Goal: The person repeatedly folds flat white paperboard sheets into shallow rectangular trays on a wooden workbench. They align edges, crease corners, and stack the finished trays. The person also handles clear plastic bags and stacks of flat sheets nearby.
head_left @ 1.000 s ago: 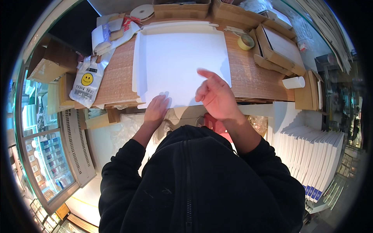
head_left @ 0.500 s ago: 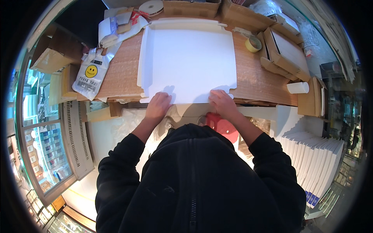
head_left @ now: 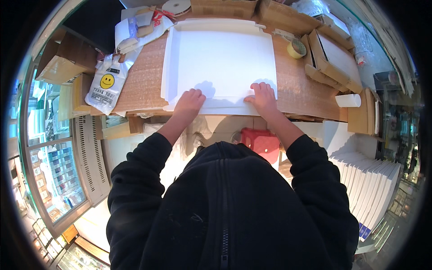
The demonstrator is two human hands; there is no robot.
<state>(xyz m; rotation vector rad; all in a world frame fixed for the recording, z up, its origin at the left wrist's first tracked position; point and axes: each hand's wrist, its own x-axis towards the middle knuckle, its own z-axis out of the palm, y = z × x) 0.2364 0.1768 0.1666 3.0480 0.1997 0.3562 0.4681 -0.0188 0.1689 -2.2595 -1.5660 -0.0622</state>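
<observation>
A large flat white cardboard box blank [head_left: 225,58], with slim side flaps and creases, lies on the wooden table. Its front strip, below a crease, reaches the table's near edge. At the front left, my left hand [head_left: 190,105] rests on the cardboard with its fingers bent and close together at the crease. To the front right, my right hand [head_left: 265,99] presses on the sheet, fingers forward and thumb stretched out to the left. The undersides of both hands are hidden.
On the table's left lies a plastic bag with a smiley [head_left: 105,85]. At the right are a tape roll [head_left: 296,48], an open brown carton [head_left: 333,60] and a white cylinder [head_left: 348,100]. A red stool [head_left: 260,141] stands below, with stacked white panels [head_left: 366,189] at lower right.
Both hands have moved forward from the sheet's near edge onto its surface. The right thumb has spread away from its fingers. A crease now shows across the cardboard's front.
</observation>
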